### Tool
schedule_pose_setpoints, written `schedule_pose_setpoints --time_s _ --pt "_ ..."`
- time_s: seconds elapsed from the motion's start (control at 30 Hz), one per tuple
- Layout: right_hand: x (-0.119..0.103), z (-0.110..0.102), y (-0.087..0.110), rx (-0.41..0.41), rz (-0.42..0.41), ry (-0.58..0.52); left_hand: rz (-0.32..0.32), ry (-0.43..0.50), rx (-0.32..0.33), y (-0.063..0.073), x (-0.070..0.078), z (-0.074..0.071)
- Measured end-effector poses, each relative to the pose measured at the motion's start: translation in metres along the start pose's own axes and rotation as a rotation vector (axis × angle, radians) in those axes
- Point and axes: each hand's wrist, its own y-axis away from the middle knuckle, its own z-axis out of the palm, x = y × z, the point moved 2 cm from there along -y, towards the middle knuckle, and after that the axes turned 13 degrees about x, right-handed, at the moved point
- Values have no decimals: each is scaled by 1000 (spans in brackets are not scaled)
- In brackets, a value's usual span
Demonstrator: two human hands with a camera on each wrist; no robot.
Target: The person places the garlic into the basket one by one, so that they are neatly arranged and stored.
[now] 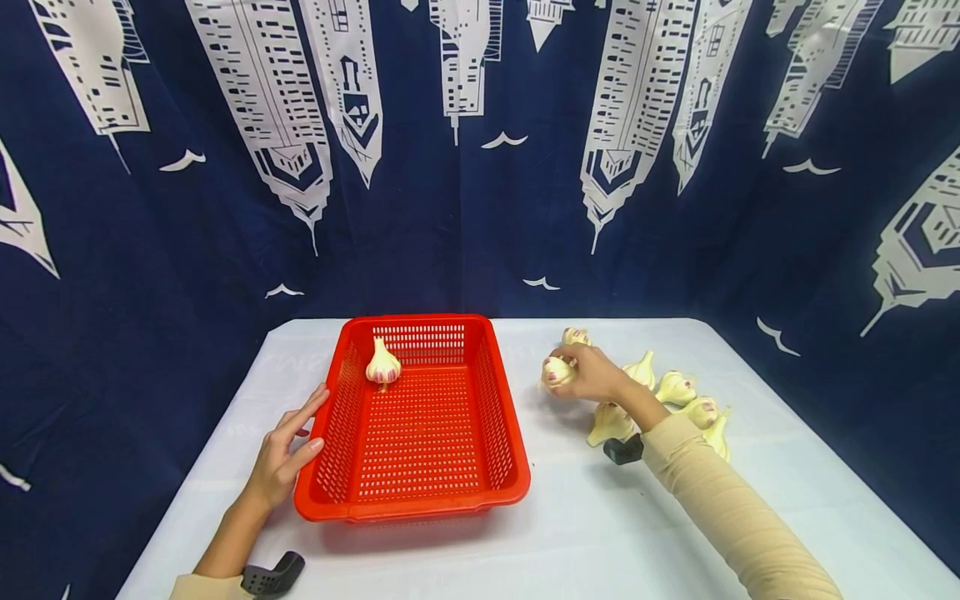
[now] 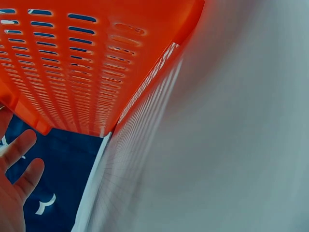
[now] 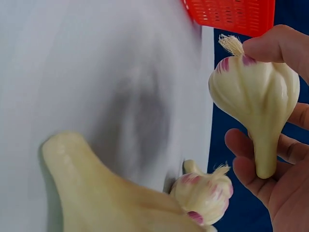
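Note:
A garlic bulb is held by my right hand above the white table, to the right of a red plastic basket. The right wrist view shows the thumb on the root end of this garlic bulb, its stem toward the palm and fingers. My left hand is at the basket's left side, fingers extended with their tips right at the rim. Another garlic bulb stands inside the basket, near its far left corner.
Several more garlic bulbs lie on the table around and beyond my right forearm. One garlic bulb sits just behind the right hand. A dark blue curtain with white building prints hangs behind the table.

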Motion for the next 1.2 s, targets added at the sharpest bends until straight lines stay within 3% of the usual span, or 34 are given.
schedule_pose_setpoints --time_s 0.43,0.73,1.2 --pt "-15 -10 -5 27 21 13 -3 -1 -4 0 0 1" --pt "-26 -16 -13 54 -47 19 9 0 -2 0 0 0" --pt "-48 -22 -22 75 -13 -29 11 10 -1 0 -1 0"
